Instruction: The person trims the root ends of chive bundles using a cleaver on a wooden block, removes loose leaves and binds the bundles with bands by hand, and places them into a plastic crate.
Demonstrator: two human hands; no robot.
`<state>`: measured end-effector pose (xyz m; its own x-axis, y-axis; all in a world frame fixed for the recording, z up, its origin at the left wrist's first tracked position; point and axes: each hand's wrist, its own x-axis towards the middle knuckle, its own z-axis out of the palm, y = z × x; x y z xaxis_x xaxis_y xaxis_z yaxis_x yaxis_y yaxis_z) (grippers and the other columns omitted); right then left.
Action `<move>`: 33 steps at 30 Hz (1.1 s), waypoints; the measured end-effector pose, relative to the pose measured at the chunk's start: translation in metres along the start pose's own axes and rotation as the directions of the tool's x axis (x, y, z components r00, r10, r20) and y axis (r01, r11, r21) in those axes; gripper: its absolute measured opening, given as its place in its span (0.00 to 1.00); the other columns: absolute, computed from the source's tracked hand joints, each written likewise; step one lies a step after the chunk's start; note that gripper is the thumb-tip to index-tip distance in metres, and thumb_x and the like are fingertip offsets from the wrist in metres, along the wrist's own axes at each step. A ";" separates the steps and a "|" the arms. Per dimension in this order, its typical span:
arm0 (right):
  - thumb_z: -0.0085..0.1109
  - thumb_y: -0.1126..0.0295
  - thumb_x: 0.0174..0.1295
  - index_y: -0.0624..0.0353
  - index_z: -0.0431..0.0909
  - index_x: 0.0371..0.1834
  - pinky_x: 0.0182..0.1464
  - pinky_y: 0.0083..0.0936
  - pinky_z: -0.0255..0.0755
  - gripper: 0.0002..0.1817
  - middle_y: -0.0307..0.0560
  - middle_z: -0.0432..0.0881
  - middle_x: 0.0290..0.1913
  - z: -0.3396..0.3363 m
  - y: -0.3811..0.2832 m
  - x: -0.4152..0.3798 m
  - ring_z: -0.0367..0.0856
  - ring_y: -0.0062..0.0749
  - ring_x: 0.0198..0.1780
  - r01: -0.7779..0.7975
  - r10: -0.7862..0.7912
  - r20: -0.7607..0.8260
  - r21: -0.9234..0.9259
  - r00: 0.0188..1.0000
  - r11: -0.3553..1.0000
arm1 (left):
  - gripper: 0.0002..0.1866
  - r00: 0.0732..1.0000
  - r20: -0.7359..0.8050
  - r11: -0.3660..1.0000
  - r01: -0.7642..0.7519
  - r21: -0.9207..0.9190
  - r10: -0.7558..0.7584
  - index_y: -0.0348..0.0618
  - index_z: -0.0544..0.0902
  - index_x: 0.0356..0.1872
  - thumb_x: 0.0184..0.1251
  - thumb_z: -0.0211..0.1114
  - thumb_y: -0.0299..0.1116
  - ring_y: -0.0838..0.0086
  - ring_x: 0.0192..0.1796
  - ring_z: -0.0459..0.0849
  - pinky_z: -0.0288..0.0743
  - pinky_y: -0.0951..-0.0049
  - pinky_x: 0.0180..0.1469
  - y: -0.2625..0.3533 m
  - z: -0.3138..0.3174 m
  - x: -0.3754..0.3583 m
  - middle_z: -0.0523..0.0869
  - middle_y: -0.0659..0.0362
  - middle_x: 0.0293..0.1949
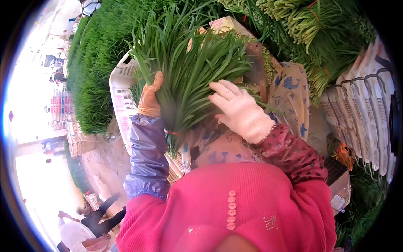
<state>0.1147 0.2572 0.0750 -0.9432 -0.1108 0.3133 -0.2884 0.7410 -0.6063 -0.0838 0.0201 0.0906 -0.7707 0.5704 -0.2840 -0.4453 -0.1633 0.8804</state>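
A large bunch of long green leaves (pixel 184 80) fans out in front of me, with a red band around its narrow lower end. At its left side is my left hand (pixel 150 95), in an orange glove, its thumb up against the leaves and its fingers partly hidden behind them. My right hand (pixel 241 110), in a white glove with bare fingertips, lies at the bunch's right edge, fingers spread and touching the leaves. Under the bunch stands a white plastic basket (pixel 119 86). A patterned plastic sheet (pixel 289 94) covers the area beside my right hand.
Dense green leaves (pixel 94 63) are piled at the left. Tied bundles of pale stalks (pixel 308 25) lie at the upper right. White crates (pixel 361 113) are stacked at the right. A person in a white shirt (pixel 73 235) is at the lower left.
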 end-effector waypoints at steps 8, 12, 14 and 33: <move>0.62 0.68 0.67 0.58 0.80 0.50 0.46 0.40 0.77 0.11 0.48 0.85 0.38 -0.042 0.012 0.021 0.84 0.46 0.40 -0.084 0.085 -0.426 0.021 0.901 0.996 | 0.15 0.983 -0.159 0.989 -0.073 0.132 0.093 0.38 0.83 0.56 0.76 0.64 0.37 0.75 0.49 0.84 0.77 0.76 0.52 -0.006 0.021 -0.010 0.86 0.61 0.49; 0.61 0.64 0.69 0.56 0.77 0.43 0.37 0.40 0.78 0.09 0.48 0.84 0.29 -0.043 -0.014 0.064 0.86 0.45 0.33 0.141 -0.128 -0.395 0.003 0.909 0.990 | 0.15 0.979 -0.171 0.968 -0.065 0.240 0.108 0.39 0.83 0.55 0.76 0.65 0.37 0.79 0.48 0.81 0.75 0.77 0.53 -0.010 0.034 -0.013 0.85 0.63 0.46; 0.60 0.64 0.70 0.58 0.80 0.42 0.35 0.44 0.78 0.09 0.53 0.85 0.30 -0.046 -0.034 0.085 0.86 0.51 0.34 -0.091 0.082 -0.224 -0.027 0.971 0.996 | 0.15 0.992 -0.104 0.982 -0.055 0.182 0.075 0.38 0.83 0.55 0.76 0.66 0.36 0.80 0.49 0.81 0.75 0.77 0.54 -0.010 0.051 -0.019 0.85 0.63 0.48; 0.73 0.71 0.49 0.58 0.68 0.67 0.49 0.44 0.81 0.38 0.56 0.81 0.53 0.001 0.000 0.036 0.85 0.52 0.51 -0.158 0.216 0.445 -0.166 0.869 0.974 | 0.14 0.952 -0.222 0.945 -0.139 0.297 0.210 0.37 0.83 0.53 0.70 0.70 0.30 0.75 0.41 0.86 0.81 0.75 0.42 0.016 0.050 -0.035 0.88 0.61 0.43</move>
<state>0.0803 0.2531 0.0857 -0.9554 -0.2308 -0.1843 -0.1049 0.8485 -0.5187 -0.0406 0.0380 0.1335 -0.9285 0.3302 -0.1698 -0.1781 0.0052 0.9840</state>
